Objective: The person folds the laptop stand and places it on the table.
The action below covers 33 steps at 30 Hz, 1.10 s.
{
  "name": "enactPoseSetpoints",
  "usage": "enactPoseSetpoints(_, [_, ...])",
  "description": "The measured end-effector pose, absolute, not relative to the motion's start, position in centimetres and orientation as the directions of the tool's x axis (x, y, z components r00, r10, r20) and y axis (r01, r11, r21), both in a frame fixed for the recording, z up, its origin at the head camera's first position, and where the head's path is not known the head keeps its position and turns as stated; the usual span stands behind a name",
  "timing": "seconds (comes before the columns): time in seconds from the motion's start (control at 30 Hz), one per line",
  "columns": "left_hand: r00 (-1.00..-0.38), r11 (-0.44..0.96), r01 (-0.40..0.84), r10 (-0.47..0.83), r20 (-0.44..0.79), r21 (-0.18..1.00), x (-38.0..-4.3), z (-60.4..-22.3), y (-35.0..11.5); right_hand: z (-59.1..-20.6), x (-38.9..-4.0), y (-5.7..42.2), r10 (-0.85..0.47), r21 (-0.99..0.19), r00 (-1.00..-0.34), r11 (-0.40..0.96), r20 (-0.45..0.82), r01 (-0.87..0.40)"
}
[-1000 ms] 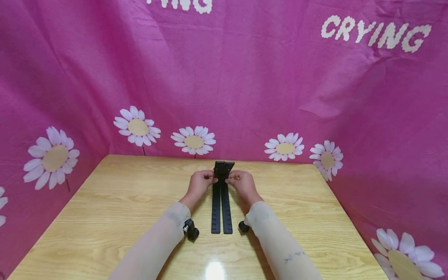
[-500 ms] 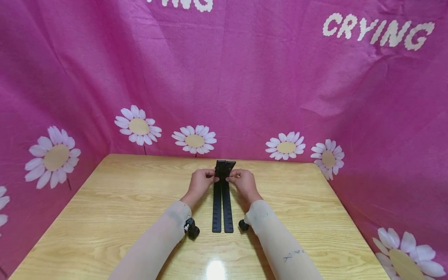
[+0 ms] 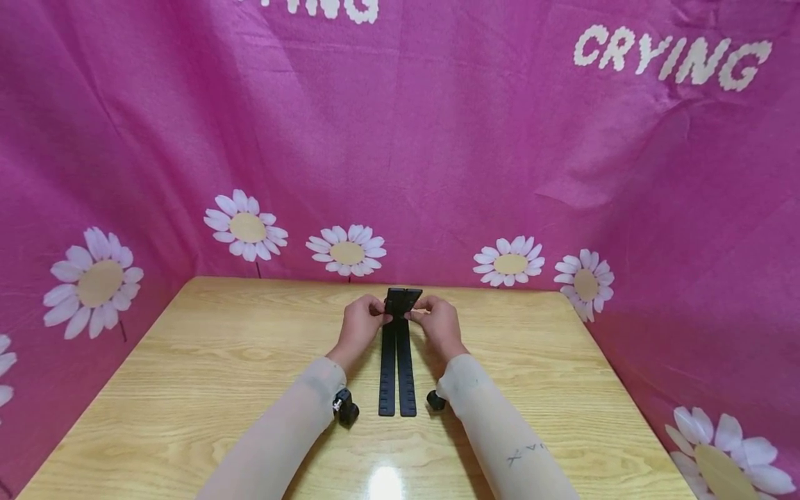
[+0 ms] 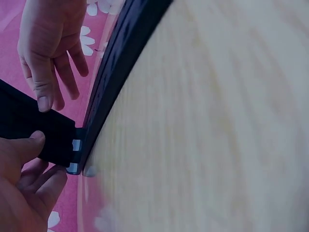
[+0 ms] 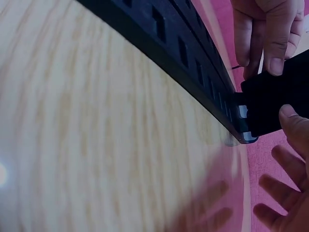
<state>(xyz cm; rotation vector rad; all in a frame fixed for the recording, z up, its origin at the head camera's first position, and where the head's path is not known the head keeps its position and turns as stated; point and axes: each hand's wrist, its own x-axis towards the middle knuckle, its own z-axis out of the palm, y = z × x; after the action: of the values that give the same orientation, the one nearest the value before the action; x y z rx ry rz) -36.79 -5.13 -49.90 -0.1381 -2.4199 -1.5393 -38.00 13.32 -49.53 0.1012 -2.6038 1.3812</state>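
Note:
A black folding stand (image 3: 407, 392) lies on the table, its two long slotted legs side by side and pointing toward me. At its far end a hinged plate (image 3: 403, 300) is raised, seen close up as a dark plate (image 4: 57, 134) in the left wrist view. My left hand (image 3: 361, 323) pinches the plate's left edge, thumb on the near face and fingers behind. On the opposite edge, my right hand (image 3: 440, 325) grips with its thumb on the near face; its other fingers (image 5: 280, 191) spread away. Light hinge pieces (image 5: 243, 111) show where plate meets legs.
The wooden table (image 3: 250, 312) reaches back to a pink cloth (image 3: 431, 153) with daisies and white lettering, which also hangs at both sides. Small black wrist cameras (image 3: 346, 408) sit on the forearms near the stand's legs.
Both hands have shifted slightly upward around the raised plate, the left one a little to the right. The legs of the stand stay in place on the table.

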Motion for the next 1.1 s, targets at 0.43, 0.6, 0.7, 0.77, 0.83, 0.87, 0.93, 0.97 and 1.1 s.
enactPoseSetpoints(0.43, [-0.95,0.447,0.307,0.09,0.299,0.84,-37.5,-49.4,-6.0,-49.8,-38.0,14.0,-0.107,-0.901,-0.98,0.386,0.168,-0.197])
enactPoseSetpoints(0.6, [-0.955,0.431,0.295,0.111,0.275,0.853,-37.8,-49.6,-6.6,-49.5,-37.8,14.1,-0.152,-0.918,-0.982,0.362,0.113,-0.162])
enactPoseSetpoints(0.7, [-0.957,0.406,0.289,0.15,0.249,0.867,-37.9,-49.6,-7.0,-49.1,-37.6,14.3,-0.18,-0.927,-0.98,0.347,0.083,-0.142])
enactPoseSetpoints(0.77, [-0.957,0.391,0.283,0.178,0.23,0.876,-37.9,-49.5,-7.3,-48.8,-37.5,14.4,-0.199,-0.913,-0.976,0.376,0.087,-0.158])
enactPoseSetpoints(0.83, [-0.956,0.382,0.277,0.206,0.211,0.882,-37.7,-49.3,-7.6,-48.6,-37.4,14.5,-0.217,-0.891,-0.972,0.417,0.092,-0.177])
enactPoseSetpoints(0.87, [-0.955,0.379,0.272,0.218,0.2,0.885,-37.7,-49.2,-7.7,-48.5,-37.4,14.6,-0.228,-0.876,-0.969,0.442,0.098,-0.193])
enactPoseSetpoints(0.93, [-0.954,0.371,0.259,0.241,0.177,0.892,-37.6,-49.2,-7.9,-48.3,-37.3,14.7,-0.247,-0.856,-0.964,0.474,0.096,-0.206])
enactPoseSetpoints(0.97, [-0.953,0.369,0.254,0.252,0.166,0.894,-37.6,-49.2,-8.0,-48.2,-37.2,14.8,-0.257,-0.849,-0.962,0.485,0.092,-0.21])
enactPoseSetpoints(1.1, [-0.947,0.369,0.244,0.289,0.139,0.897,-37.6,-49.2,-8.2,-48.2,-37.1,15.3,-0.29,-0.849,-0.956,0.492,0.048,-0.192])
